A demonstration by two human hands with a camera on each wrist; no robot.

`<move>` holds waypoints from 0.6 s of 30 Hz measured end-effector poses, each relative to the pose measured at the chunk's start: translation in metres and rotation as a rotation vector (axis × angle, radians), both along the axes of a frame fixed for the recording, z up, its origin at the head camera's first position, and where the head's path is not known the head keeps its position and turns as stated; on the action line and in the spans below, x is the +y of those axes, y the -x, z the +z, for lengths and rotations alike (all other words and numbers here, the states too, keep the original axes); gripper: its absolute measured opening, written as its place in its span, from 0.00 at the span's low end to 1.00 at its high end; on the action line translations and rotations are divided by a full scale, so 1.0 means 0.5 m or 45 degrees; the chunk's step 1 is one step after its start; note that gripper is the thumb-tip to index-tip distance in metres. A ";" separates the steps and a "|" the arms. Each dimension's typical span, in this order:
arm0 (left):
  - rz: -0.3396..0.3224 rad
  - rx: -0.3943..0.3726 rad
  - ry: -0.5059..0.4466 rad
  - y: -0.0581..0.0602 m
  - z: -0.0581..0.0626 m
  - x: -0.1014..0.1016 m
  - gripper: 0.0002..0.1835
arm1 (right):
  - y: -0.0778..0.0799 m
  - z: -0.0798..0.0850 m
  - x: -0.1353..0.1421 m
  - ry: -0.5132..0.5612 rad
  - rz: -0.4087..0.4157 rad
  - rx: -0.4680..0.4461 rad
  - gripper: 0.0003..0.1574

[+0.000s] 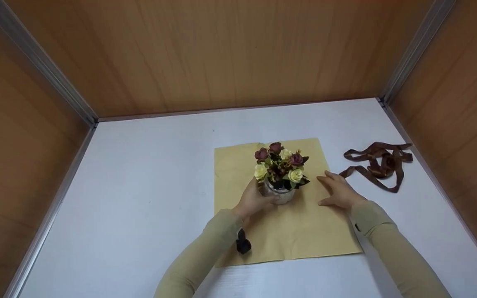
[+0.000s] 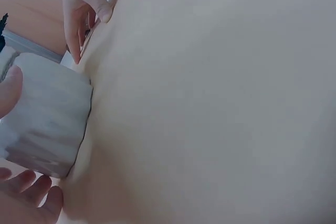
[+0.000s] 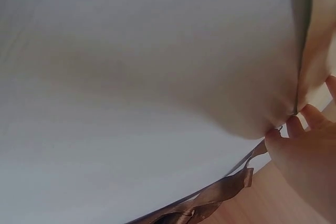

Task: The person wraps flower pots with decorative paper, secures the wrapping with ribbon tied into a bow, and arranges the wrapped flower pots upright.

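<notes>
A small pale pot (image 1: pixel 285 197) of artificial-looking flowers (image 1: pixel 282 165), dark red and cream yellow, stands on a sheet of brown paper (image 1: pixel 319 236). My left hand (image 1: pixel 254 201) holds the pot from its left side, thumb across the front. In the left wrist view, the thumb overlaps the pot's wall (image 2: pixel 50 111) and the other fingers curl at its far side. At the paper's right edge, my right hand (image 1: pixel 340 191) has its fingers extended and spread, apart from the pot. The right wrist view shows its fingertips (image 3: pixel 310 114) right at the paper's edge.
A tangled brown ribbon (image 1: pixel 386 166) lies on the white table (image 1: pixel 139 198) to the right of the paper, one end reaching near my right hand. Wood-grain panels (image 1: pixel 238 54) wall the table at the back and both sides.
</notes>
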State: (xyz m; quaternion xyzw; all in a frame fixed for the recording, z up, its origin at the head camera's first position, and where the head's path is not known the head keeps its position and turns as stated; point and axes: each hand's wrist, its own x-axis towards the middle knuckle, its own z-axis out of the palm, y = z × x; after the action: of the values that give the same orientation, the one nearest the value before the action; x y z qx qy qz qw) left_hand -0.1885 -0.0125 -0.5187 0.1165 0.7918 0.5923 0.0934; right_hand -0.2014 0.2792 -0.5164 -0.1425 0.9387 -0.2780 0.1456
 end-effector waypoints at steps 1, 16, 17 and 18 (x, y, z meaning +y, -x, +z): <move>-0.001 -0.015 0.030 0.001 -0.002 -0.005 0.44 | 0.000 -0.001 0.000 -0.001 0.000 -0.002 0.52; -0.176 0.199 0.225 0.019 -0.044 -0.053 0.20 | -0.001 0.002 0.001 0.004 0.019 0.023 0.52; -0.175 0.207 0.234 0.019 -0.046 -0.053 0.20 | -0.001 0.004 0.000 -0.004 0.026 0.023 0.52; -0.169 0.205 0.238 0.018 -0.047 -0.054 0.20 | -0.002 0.006 -0.002 -0.011 0.030 0.021 0.51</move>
State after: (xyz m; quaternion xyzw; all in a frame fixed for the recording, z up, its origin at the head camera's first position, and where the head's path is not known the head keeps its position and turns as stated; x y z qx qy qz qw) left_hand -0.1976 -0.0394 -0.5421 0.2065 0.8390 0.4971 0.0791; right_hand -0.2005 0.2783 -0.5134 -0.1553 0.9393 -0.2712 0.1417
